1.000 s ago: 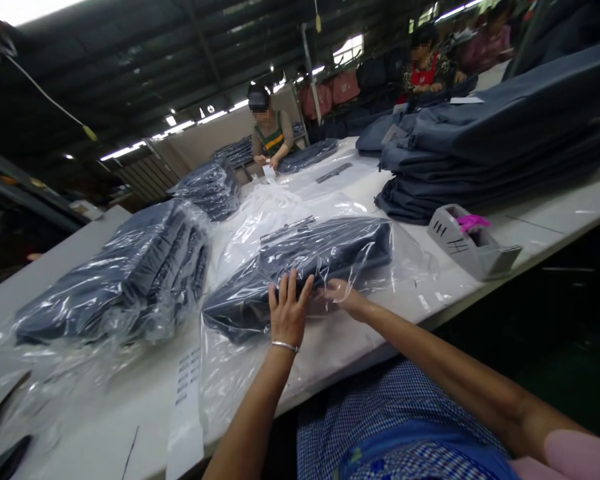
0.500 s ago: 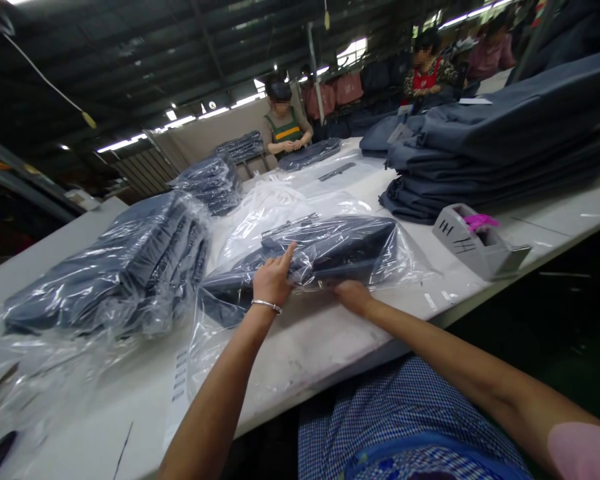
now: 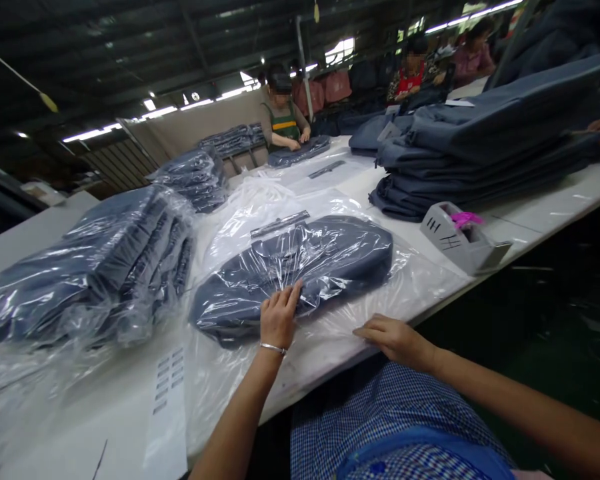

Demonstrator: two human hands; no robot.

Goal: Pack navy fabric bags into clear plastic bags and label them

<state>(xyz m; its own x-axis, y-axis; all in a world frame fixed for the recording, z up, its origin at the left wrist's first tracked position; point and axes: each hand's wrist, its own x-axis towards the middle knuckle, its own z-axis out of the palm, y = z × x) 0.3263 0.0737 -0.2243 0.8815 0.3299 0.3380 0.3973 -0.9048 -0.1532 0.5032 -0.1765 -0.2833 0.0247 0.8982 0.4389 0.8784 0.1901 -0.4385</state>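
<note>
navy fabric bag (image 3: 340,257), one, apparently a bag: lying on the white worktable (image 3: 570,200) inside a clear plastic sleeve (image 3: 415,277). changed in the last half-second: near side lowered, top flap now plainly in view, loose film spread toward the table edge; the slack is thus out in reach.

left hand (image 3: 279,317), braceleted: fingertips on the film at the bag's near side; pinching or merely pressing, cannot tell.

right hand (image 3: 395,339): drawn back from the bag, fingers closed, seemingly pinching the sleeve's near edge.

about it: label sheet (image 3: 163,407), near left; grey holder (image 3: 447,243) with pink item, right; wrapped stack (image 3: 95,267), left; unwrapped navy stack (image 3: 460,160), far right; co-worker (image 3: 284,125) in green apron, beyond.
</note>
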